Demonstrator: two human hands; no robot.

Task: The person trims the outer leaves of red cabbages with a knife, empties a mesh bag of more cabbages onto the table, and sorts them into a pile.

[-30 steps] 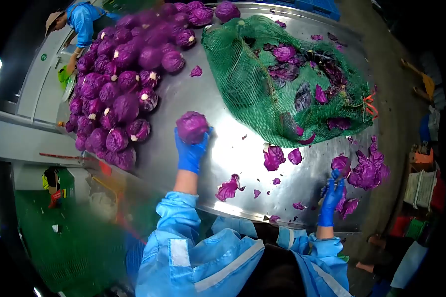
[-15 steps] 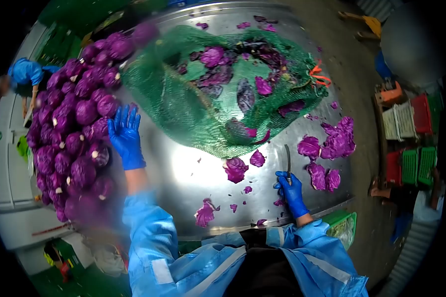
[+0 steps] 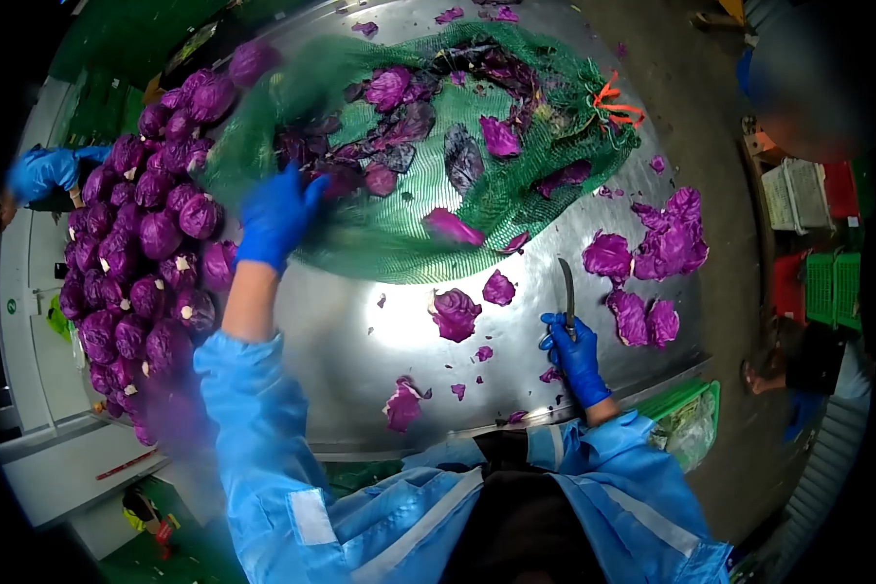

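This is looking like a vegetable-processing plant: a big stainless-steel desk [image 3: 360, 341] is carrying a heap of red cabbages [image 3: 146, 253], a green net sack [image 3: 438, 146] and trimmed leaves [image 3: 667, 243], with stacked plastic crates [image 3: 818, 253] standing alongside and workers wearing blue coats and gloves.

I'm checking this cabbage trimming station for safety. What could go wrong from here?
1. The right hand holds a knife blade-out while the left hand reaches far across to the green net sack; a slip might cause a cut.
2. Loose purple leaves litter the shiny steel table; a cabbage may slide.
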